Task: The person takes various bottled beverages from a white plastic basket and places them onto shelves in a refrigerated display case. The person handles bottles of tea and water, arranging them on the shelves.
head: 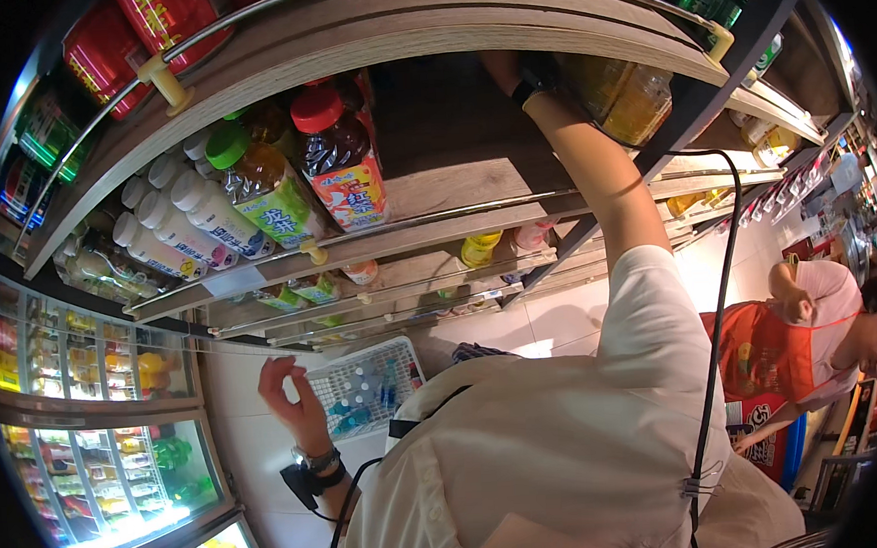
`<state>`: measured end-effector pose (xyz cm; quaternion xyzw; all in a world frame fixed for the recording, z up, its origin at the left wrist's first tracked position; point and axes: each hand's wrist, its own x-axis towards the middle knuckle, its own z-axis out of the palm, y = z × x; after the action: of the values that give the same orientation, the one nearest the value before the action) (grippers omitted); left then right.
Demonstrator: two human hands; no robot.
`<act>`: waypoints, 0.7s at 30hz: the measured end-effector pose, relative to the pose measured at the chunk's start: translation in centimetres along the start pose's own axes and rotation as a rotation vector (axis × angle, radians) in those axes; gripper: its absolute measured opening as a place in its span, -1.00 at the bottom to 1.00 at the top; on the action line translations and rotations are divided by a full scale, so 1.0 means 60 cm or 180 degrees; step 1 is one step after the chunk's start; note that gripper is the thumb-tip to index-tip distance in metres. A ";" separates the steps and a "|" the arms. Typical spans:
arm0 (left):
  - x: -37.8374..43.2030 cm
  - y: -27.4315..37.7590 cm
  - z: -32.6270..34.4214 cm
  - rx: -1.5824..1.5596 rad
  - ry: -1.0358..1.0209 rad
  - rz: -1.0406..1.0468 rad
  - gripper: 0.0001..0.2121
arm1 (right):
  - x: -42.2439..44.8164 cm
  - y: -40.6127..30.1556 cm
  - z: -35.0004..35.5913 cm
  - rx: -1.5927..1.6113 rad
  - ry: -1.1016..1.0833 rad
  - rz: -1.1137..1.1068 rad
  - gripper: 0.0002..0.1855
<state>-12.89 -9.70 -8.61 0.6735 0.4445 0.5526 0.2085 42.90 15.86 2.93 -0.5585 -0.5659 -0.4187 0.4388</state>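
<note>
My left hand [290,395] hangs empty in front of a glass-door drinks cooler [99,470], its fingers loosely curled and apart from the thumb; the wrist wears a watch. My right arm reaches into a wooden shelf compartment. Of my right hand [501,68] only the part near the wrist shows; the upper shelf's edge hides its fingers. Bottles of amber drink [634,104] lie close to its right. In the same compartment, to the left, stand a red-capped tea bottle [344,175], a green-capped tea bottle [267,194] and several white-capped bottles [216,211].
Metal rails run along the shelf fronts [436,233]. A white plastic basket [405,344] with several small bottles stands on the floor. Red drink containers [172,24] stand above. A person in an orange apron [766,350] is at the right. Black cables run past both my arms.
</note>
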 end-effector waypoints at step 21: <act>0.244 0.305 0.358 0.0324 -0.0830 0.1491 -0.67 | -0.037 -0.151 -0.354 0.0687 -0.0225 -0.1038 -0.69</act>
<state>13.71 -2.51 7.22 0.8330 0.2732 0.4713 0.0964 34.46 -5.43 6.53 -0.4234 -0.7056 -0.4012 0.4023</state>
